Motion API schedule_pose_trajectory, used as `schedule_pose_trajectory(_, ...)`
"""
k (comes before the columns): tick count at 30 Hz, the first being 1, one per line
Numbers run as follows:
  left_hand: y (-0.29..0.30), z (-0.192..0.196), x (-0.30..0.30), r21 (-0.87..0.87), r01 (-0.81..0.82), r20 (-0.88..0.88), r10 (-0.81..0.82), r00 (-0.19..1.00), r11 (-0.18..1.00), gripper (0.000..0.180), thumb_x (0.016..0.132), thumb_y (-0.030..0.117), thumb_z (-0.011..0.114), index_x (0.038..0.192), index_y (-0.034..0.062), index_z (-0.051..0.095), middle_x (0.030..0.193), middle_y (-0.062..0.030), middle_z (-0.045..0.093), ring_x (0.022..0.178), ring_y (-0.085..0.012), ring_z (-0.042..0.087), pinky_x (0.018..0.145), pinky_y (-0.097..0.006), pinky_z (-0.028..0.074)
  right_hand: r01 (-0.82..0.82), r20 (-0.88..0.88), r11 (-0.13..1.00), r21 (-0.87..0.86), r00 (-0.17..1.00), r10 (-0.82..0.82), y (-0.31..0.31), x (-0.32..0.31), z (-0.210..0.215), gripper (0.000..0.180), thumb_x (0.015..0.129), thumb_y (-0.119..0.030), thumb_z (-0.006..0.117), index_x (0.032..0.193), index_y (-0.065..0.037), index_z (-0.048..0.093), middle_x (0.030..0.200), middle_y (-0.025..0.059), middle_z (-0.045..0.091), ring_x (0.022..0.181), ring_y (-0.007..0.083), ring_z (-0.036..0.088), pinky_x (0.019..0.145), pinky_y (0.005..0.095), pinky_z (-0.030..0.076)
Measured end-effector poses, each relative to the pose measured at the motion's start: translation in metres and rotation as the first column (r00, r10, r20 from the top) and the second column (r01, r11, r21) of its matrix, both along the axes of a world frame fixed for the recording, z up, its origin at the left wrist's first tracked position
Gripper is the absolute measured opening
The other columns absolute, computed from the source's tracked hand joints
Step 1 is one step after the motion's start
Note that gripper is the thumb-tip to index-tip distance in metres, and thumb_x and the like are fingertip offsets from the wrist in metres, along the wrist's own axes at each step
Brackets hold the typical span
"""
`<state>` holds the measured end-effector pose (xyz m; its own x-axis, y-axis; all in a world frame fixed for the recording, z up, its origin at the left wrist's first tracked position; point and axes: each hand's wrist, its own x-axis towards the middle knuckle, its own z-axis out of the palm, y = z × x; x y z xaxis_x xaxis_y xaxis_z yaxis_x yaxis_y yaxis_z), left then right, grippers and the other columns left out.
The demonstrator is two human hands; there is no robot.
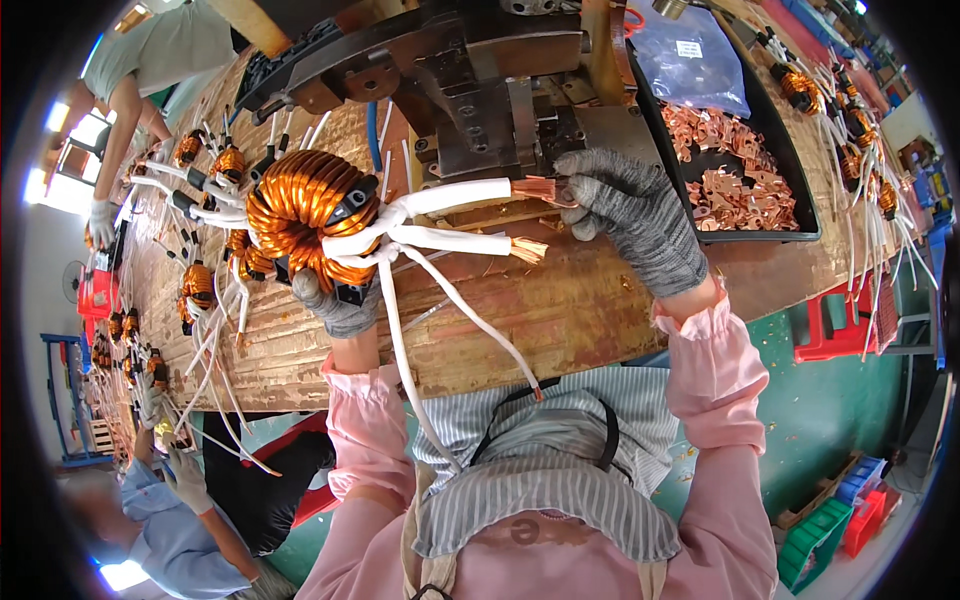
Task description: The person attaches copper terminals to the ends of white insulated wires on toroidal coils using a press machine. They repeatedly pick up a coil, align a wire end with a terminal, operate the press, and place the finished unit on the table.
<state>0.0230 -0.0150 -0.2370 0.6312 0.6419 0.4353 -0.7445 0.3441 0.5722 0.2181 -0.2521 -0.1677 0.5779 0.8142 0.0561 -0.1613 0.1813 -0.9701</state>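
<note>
Fingers (580,195) of the right hand (635,215) pinch a copper lug (562,192) at the upper white lead's (465,196) bare strands while the left hand (340,305) grips the copper coil (300,215) over the tabletop (560,300); splayed strands could miss the lug's barrel if the coil twists.

Left hand (338,312): gloved, centre-left of frame, fingers curled in grip. Right hand (632,212): gloved, upper centre-right, fingertips pinched. Forearms pink-sleeved.

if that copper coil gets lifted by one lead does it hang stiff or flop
Probably heavy for its size: the coil is densely wound copper. Its white leads look thick and hold their line, so fairly stiff. The left hand supports it from below, hinting at weight.
</note>
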Motion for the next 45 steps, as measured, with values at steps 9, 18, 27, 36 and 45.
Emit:
schedule_pose_trajectory(9, 0.001, -0.008, 0.000, -0.010, -0.068, -0.032, 0.068, 0.997, 0.998, 0.081, 0.065, 0.043, 0.067, 0.127, 0.0062, 0.030, 0.124, -0.0121, 0.041, 0.111, -0.0284, 0.042, 0.091, -0.043, 0.041, 0.060, 0.027, 0.996, 0.073, 0.998, -0.062, 0.014, 0.014, 0.002, 0.018, 0.082, -0.008, 0.055, 0.098, 0.001, 0.056, 0.081, 0.0084, 0.060, 0.065, 0.0124, 0.059, 0.059, 0.0225, 0.050)
schedule_pose_trajectory(18, -0.001, -0.006, 0.002, 0.040, -0.088, -0.118, 0.093, 0.989, 0.995, 0.085, 0.063, 0.049, 0.068, 0.126, 0.0067, 0.030, 0.120, -0.0116, 0.043, 0.105, -0.0280, 0.047, 0.085, -0.043, 0.044, 0.075, -0.015, 0.987, 0.143, 0.997, -0.074, 0.025, 0.026, -0.002, 0.016, 0.082, -0.005, 0.054, 0.096, 0.002, 0.055, 0.082, 0.0087, 0.060, 0.068, 0.0132, 0.060, 0.059, 0.0223, 0.051)
schedule_pose_trajectory(27, 0.006, -0.016, -0.006, -0.036, -0.144, -0.123, 0.139, 0.983, 0.989, 0.084, 0.065, 0.050, 0.066, 0.127, 0.0055, 0.029, 0.122, -0.0106, 0.043, 0.108, -0.0276, 0.045, 0.092, -0.042, 0.041, 0.052, 0.028, 0.982, 0.181, 0.998, -0.058, 0.031, 0.031, -0.005, 0.014, 0.080, -0.004, 0.055, 0.093, 0.004, 0.056, 0.076, 0.0090, 0.061, 0.062, 0.0119, 0.059, 0.057, 0.0215, 0.050)
schedule_pose_trajectory(36, 0.006, -0.012, -0.004, -0.084, -0.115, -0.117, 0.105, 0.988, 0.990, 0.082, 0.065, 0.047, 0.067, 0.125, 0.0044, 0.031, 0.119, -0.0121, 0.044, 0.104, -0.0281, 0.047, 0.085, -0.042, 0.046, 0.058, -0.045, 0.984, 0.169, 0.998, -0.051, 0.039, 0.033, -0.003, 0.014, 0.080, -0.004, 0.055, 0.092, 0.004, 0.056, 0.075, 0.0087, 0.060, 0.062, 0.0128, 0.059, 0.057, 0.0233, 0.052)
schedule_pose_trajectory(45, 0.006, -0.014, -0.006, -0.086, -0.167, -0.120, 0.156, 0.980, 0.982, 0.078, 0.068, 0.047, 0.065, 0.126, 0.0057, 0.031, 0.120, -0.0111, 0.044, 0.104, -0.0274, 0.048, 0.086, -0.042, 0.045, 0.067, 0.094, 0.993, 0.094, 0.993, -0.076, 0.035, 0.034, -0.002, 0.016, 0.082, -0.007, 0.054, 0.096, 0.002, 0.056, 0.074, 0.0062, 0.059, 0.064, 0.0109, 0.058, 0.057, 0.0216, 0.050)
